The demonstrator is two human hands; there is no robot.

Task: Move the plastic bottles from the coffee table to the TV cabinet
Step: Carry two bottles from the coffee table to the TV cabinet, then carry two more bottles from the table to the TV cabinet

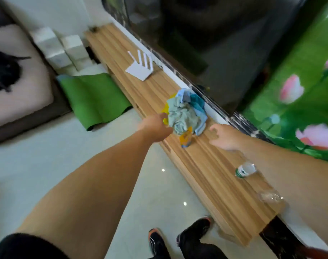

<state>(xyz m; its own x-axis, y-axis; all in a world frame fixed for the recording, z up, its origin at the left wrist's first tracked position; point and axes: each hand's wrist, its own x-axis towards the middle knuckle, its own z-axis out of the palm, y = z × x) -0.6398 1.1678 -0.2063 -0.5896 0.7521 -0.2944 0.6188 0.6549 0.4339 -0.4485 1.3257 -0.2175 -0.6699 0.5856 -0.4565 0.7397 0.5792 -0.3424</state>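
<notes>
Head view looks down along a long wooden TV cabinet point(206, 165) that runs diagonally under a dark television screen point(206, 43). The left hand point(155, 128) reaches over the cabinet's front edge, its fingers curled in toward a crumpled heap of cloth point(185, 113) in grey, blue and teal; the fingertips are hidden behind the hand and blurred, so I cannot tell whether they grasp the cloth or the yellow thing point(166, 109) showing at its edge. Just below the cloth stands an orange-labelled bottle point(185, 138), close to the left hand but apart from it. The right hand point(226, 137) hovers over the cabinet top on the other side of that bottle, fingers loosely spread and bent, holding nothing. Nearer the camera, a clear bottle with a green label point(245, 170) lies on the wood beside the right forearm, and a second clear bottle point(269, 196) lies further down near the cabinet's end. A white router point(140, 66) sits further along the top. On the pale tiled floor point(37, 165) lies a green mat point(94, 98).
</notes>
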